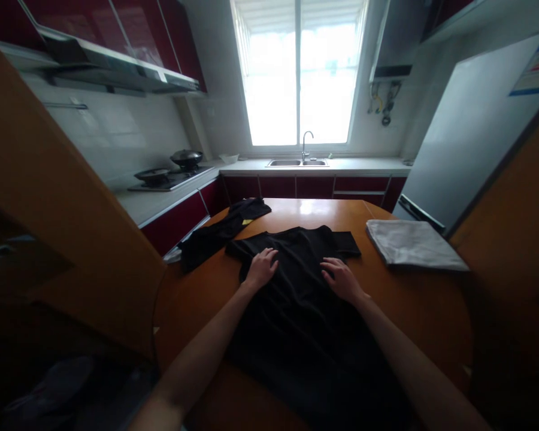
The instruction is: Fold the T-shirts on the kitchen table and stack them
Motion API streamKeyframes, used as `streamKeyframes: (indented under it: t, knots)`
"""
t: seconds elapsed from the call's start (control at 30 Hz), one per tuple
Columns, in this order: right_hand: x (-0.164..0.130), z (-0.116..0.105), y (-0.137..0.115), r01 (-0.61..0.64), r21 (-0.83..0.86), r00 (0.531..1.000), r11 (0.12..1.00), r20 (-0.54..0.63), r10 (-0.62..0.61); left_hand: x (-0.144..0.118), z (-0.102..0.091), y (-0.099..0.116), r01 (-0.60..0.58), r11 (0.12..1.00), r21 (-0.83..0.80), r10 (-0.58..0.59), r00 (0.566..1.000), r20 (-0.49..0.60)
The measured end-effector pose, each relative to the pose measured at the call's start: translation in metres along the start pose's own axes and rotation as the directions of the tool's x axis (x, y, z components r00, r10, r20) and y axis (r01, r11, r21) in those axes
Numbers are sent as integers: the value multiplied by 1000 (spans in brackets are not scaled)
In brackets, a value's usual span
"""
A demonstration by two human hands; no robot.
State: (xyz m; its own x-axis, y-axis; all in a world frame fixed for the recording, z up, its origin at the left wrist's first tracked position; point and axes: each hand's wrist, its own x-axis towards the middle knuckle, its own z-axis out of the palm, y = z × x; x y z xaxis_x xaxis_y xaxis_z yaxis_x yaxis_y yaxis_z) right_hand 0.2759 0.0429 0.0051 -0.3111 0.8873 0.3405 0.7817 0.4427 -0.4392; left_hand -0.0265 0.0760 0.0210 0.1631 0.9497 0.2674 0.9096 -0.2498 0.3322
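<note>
A black short-sleeved T-shirt lies spread on the wooden table, its collar end towards the window and its lower part towards me. Wrinkles run across its middle. My left hand rests on the shirt's upper left part, below the left sleeve, with its fingers stretched out. On the opposite side, my right hand lies on the upper right part near the other sleeve, fingers extended and apart. Neither hand grips the cloth.
Dark clothing with a small yellow patch lies at the table's left edge. A folded light-grey cloth sits at the right. Beyond are a sink, a stove with pans, and a fridge on the right.
</note>
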Motion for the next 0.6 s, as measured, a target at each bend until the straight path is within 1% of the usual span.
streamKeyframes:
  t: [0.1,0.2,0.27,0.33,0.4,0.43,0.47,0.5,0.53,0.57,0.6]
  knots:
    - [-2,6,3,-8,-59,988,998,152,16,1,14,-13,90,983,163,-112,985,131]
    - [-4,3,-1,-17,-110,969,994,244,43,1,18,-13,67,973,222,-113,973,201]
    - [-6,-6,-7,-15,-132,959,991,280,52,-2,15,-8,44,969,242,-100,969,225]
    - [-10,-21,-12,-8,-145,944,989,325,56,-11,7,-3,13,971,237,-76,963,257]
    - [-13,-38,-15,-27,-140,913,990,399,82,-23,-5,0,-65,982,179,2,943,333]
    - [-14,-46,-16,-50,-123,888,991,449,101,-27,-13,0,-123,985,119,67,917,392]
    - [-14,-54,-15,-76,-97,860,992,497,114,-31,-21,-1,-170,985,42,133,882,451]
    - [-13,-60,-14,-97,-67,842,993,526,118,-32,-28,-2,-193,981,-35,185,852,491]
    - [-9,-65,-13,-109,-45,846,993,521,116,-30,-35,-3,-195,977,-92,214,841,497]
    - [-4,-69,-10,-111,-39,873,993,473,116,-26,-41,-5,-178,978,-111,210,860,466]
    - [2,-70,-7,-112,-59,909,992,397,126,-20,-45,-7,-142,986,-84,164,898,409]
